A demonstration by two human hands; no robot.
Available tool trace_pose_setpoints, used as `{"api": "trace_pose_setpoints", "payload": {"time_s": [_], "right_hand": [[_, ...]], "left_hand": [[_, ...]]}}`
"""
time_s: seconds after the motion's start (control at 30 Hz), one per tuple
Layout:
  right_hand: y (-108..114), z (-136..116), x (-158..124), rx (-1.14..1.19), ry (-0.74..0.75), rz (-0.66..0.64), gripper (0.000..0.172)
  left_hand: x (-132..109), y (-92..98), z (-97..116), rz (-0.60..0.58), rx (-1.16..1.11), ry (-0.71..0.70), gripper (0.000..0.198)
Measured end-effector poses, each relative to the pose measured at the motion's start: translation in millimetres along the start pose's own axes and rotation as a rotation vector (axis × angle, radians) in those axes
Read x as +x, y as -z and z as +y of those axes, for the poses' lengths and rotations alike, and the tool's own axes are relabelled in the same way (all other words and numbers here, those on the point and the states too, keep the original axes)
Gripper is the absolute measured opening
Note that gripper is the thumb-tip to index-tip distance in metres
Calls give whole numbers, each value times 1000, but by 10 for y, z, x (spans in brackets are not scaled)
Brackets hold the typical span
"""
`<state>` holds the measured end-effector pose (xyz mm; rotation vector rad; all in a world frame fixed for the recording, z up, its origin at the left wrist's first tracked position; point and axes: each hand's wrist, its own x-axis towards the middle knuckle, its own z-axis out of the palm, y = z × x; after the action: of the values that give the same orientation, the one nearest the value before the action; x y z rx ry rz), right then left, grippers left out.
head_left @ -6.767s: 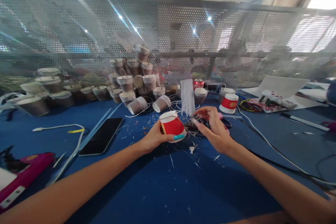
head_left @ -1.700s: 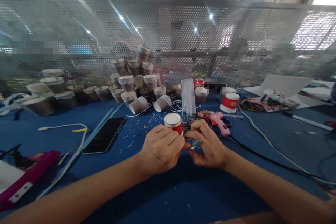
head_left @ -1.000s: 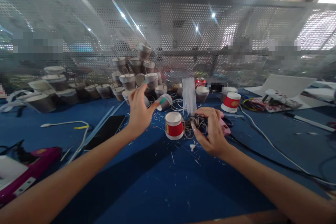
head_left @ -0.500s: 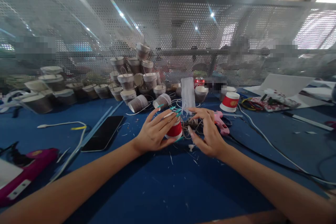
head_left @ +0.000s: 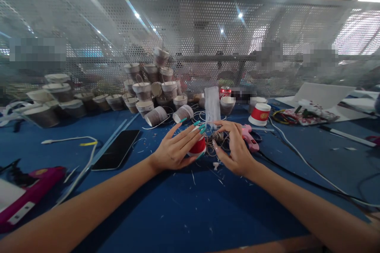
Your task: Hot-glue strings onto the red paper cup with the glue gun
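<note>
1. Since the frame of a second ago, our left hand [head_left: 175, 151] has come in from the left, and now lies over the cup [head_left: 200, 147]; our right hand [head_left: 236, 150] has hardly shifted.
2. The cup, red with white ends, stands on the blue table [head_left: 178, 209], partly hidden by our left hand.
3. Our left fingers stretch across its top, with the thumb low along the near side; we cannot tell whether they press on it.
4. Our right thumb and fingers stand apart beside the tangled twine [head_left: 219, 137]; we cannot tell whether they touch it. The two hands are near each other, not joined.
5. Behind our right hand we see a pink glue gun [head_left: 251, 138], partly covered, and beyond it a second cup [head_left: 260, 114], wider end down.
6. To our left lies a phone [head_left: 116, 150]; grey pots [head_left: 143, 91] are piled farther back.
</note>
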<state>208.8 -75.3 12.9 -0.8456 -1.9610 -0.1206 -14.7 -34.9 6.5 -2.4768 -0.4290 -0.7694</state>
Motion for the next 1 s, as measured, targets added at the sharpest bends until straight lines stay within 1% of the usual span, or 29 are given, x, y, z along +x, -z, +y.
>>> {"api": "trace_pose_setpoints", "payload": {"time_s": [0.1,0.2,0.27,0.33,0.5,0.67,0.73,0.87,0.93,1.0], "right_hand": [[-9,15,0,-3,0,6,33],[-13,30,5,-7,0,18,32],[-13,33,7,-6,-5,15,32],[-11,30,6,-3,-15,7,32],[-11,20,1,5,-28,10,31],[-11,26,-4,8,-35,1,31],[-10,32,-5,8,-30,0,31],[-13,45,-2,11,-14,6,31],[-14,44,0,12,-11,7,32],[-13,36,1,10,-19,6,33]], "left_hand": [[-21,-32,-8,70,11,7,79],[-45,-60,-19,143,4,72,86],[-56,-69,-25,167,-6,94,88],[-62,-68,-27,167,-22,80,87],[-47,-29,-23,78,-88,36,82],[-39,-8,-19,58,-81,1,80],[-49,-23,-15,82,-61,-3,81],[-76,-69,-12,230,-8,-9,89],[-79,-81,-15,233,-2,-22,87],[-70,-79,-17,198,-10,-38,83]]}}
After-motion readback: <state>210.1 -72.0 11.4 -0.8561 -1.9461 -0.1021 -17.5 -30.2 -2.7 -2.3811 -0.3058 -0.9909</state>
